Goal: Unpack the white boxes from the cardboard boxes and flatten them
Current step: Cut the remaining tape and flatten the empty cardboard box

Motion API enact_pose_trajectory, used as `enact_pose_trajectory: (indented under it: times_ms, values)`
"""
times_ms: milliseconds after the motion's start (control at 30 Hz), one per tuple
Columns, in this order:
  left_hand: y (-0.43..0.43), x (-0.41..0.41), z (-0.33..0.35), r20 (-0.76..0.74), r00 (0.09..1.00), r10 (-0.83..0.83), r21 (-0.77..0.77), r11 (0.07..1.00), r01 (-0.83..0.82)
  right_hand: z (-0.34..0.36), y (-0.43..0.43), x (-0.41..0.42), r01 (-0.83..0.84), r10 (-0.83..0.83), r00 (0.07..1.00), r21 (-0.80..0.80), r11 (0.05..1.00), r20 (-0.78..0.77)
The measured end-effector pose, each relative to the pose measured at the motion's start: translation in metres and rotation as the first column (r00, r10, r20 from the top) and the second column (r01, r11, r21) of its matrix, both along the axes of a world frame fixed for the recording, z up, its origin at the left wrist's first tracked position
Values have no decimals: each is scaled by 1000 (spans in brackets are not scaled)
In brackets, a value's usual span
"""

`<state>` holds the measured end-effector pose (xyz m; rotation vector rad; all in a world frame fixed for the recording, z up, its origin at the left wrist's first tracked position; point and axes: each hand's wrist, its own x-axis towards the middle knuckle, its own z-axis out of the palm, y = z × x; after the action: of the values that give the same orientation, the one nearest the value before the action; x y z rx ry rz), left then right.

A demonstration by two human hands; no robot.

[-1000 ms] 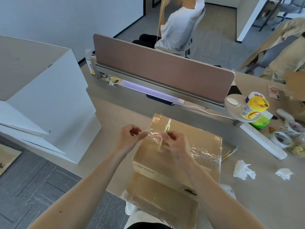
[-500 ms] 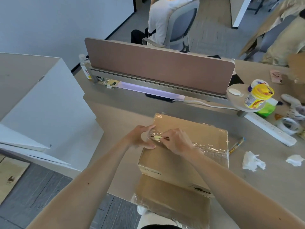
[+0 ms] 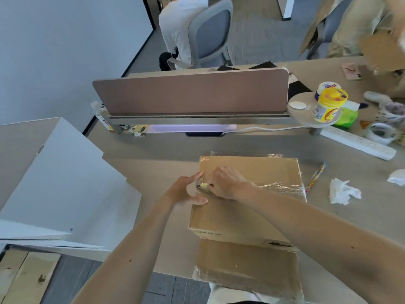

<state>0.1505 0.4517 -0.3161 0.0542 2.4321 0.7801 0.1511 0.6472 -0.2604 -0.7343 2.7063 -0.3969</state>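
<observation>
A brown cardboard box [image 3: 252, 213] wrapped in clear plastic film [image 3: 280, 186] lies on the desk in front of me. My right hand [image 3: 228, 183] grips a small yellow-handled cutter [image 3: 203, 185] with its tip at the box's left top edge. My left hand [image 3: 188, 191] presses on the box's left edge beside the cutter, thumb flat on top. A second film-wrapped cardboard box [image 3: 247, 266] sits below, at the desk's near edge. A large white box [image 3: 50, 178] stands to the left.
A pink desk divider [image 3: 192, 93] runs across the back. Right of the box lie a pen [image 3: 315, 178], crumpled tissues [image 3: 341, 191], a power strip [image 3: 359, 143] and a yellow jar [image 3: 328, 104] on a round shelf. A person sits in a chair [image 3: 206, 34] beyond the divider.
My hands came down from lifting the film above the box to its left top edge. The cutter went from upright to lying low against the film. The camera tilted.
</observation>
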Motion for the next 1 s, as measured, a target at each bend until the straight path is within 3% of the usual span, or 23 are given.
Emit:
enact_pose_trajectory:
  times_ms: [133, 1000]
  values:
    - [3, 1, 3, -20, 999, -27, -40, 999, 27, 12, 3, 5, -61, 62, 997, 47, 997, -35]
    - [11, 0, 15, -31, 997, -73, -188, 980, 66, 12, 80, 20, 7, -2, 1000, 227, 974, -23]
